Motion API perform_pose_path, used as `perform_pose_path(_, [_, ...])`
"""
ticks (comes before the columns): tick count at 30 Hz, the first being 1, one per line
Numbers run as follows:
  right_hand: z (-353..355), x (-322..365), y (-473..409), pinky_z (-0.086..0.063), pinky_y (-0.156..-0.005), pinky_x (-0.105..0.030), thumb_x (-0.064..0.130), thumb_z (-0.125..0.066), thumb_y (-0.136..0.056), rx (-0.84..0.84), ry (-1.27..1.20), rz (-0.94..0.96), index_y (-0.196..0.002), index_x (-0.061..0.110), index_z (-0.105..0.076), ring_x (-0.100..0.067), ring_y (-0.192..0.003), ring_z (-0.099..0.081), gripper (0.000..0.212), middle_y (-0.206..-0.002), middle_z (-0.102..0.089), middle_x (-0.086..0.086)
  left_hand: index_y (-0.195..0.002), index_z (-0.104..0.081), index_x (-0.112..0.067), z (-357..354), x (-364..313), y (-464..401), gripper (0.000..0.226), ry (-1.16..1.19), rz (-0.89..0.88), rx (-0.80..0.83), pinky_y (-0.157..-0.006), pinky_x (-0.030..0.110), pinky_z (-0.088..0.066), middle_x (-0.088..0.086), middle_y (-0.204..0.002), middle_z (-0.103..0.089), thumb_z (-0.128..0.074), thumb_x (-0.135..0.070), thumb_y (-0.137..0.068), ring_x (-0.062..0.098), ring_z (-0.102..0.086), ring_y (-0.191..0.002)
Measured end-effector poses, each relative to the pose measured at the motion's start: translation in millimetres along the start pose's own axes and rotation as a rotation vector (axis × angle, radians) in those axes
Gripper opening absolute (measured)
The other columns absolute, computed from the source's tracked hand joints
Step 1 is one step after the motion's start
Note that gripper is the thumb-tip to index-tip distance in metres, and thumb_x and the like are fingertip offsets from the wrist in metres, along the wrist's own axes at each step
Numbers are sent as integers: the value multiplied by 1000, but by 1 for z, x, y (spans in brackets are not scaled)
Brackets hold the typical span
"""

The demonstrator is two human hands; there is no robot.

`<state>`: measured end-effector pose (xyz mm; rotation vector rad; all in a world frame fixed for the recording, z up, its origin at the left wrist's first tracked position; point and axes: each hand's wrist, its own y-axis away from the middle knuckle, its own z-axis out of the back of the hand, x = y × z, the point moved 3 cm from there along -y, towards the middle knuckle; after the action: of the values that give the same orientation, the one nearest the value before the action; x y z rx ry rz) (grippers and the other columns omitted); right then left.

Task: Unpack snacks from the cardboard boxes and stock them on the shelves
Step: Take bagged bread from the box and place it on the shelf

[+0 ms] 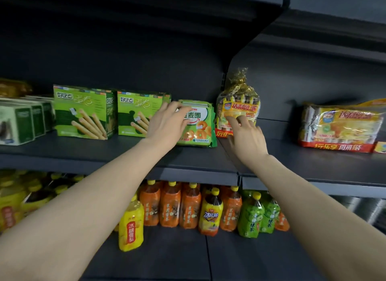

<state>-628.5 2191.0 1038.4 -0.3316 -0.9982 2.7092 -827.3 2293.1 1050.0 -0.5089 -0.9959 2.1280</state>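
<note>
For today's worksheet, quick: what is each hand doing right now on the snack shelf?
Left hand: fingers curled over the top of the green ring-snack bag, holding it.
Right hand: fingers straight, touching the yellow pie bag; open.

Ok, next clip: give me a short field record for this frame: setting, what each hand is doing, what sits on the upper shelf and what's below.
setting: dark store shelves
left hand: fingers curled over the top of the green ring-snack bag
right hand: fingertips on the front of the upright yellow pie bag
upper shelf, left: two green biscuit-stick boxes
upper shelf, right: another yellow pie bag lying flat
lower shelf: orange, yellow and green drink bottles
cardboard boxes: not in view
</note>
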Motion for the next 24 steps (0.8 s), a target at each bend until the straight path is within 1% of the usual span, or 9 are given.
perform_pose_path(4, [30, 15, 32, -47, -84, -47, 23, -61, -95, -44, -72, 85, -142, 16, -46, -38, -108, -57, 50, -129, -53, -14, -137, -57, -20, 29, -23, 49, 40, -56, 39, 10, -89, 41, -44, 8, -130, -57, -56, -29, -99, 31, -49, -114])
perform_pose_path(7, [46, 26, 65, -46, -86, -48, 21, -58, -96, -50, -102, 145, -143, 15, -45, -40, -111, -54, 49, -129, -52, -16, -136, -57, -23, 53, -37, 89, 39, -74, 108, 4, -86, 39, -46, 4, -127, -58, -56, -32, -99, 29, -48, -115])
perform_pose_path(9, [53, 33, 90, -46, -89, -50, 19, -57, -96, -50, -142, 186, -143, 13, -45, -41, -113, -53, 50, -128, -52, -18, -135, -58, -23, 69, -47, 117, 38, -103, 115, 15, -88, 41, -45, 5, -126, -58, -56, -32, -98, 30, -48, -114])
perform_pose_path(12, [58, 47, 131, -46, -87, -50, 19, -56, -96, -43, -178, 246, -143, 11, -45, -41, -112, -52, 49, -127, -52, -19, -137, -56, -23, 91, -58, 158, 40, -144, 142, 47, -92, 44, -45, 6, -128, -57, -57, -32, -97, 31, -48, -117])
perform_pose_path(16, [53, 64, 187, -46, -88, -52, 19, -59, -95, 13, -235, 275, -142, 11, -46, -43, -112, -53, 49, -126, -53, -20, -138, -55, -24, 112, -67, 216, 42, -185, 178, 123, -95, 44, -45, 5, -131, -56, -57, -35, -97, 30, -46, -121])
perform_pose_path(18, [47, 70, 215, -45, -87, -51, 18, -58, -94, 48, -254, 272, -142, 12, -47, -43, -111, -53, 49, -126, -53, -19, -137, -56, -23, 116, -71, 242, 41, -181, 182, 161, -93, 42, -45, 5, -131, -55, -58, -34, -97, 30, -46, -120])
perform_pose_path(20, [41, 76, 241, -45, -85, -50, 16, -57, -94, 96, -248, 263, -142, 13, -47, -42, -109, -53, 49, -125, -53, -18, -137, -56, -24, 116, -74, 268, 41, -176, 195, 205, -90, 41, -45, 5, -130, -55, -58, -34, -97, 30, -45, -120])
perform_pose_path(24, [31, 80, 296, -47, -83, -52, 12, -57, -93, 187, -238, 221, -140, 11, -48, -42, -106, -53, 48, -124, -53, -18, -138, -56, -23, 106, -85, 319, 42, -113, 200, 295, -91, 41, -45, 6, -130, -56, -59, -33, -97, 30, -46, -120])
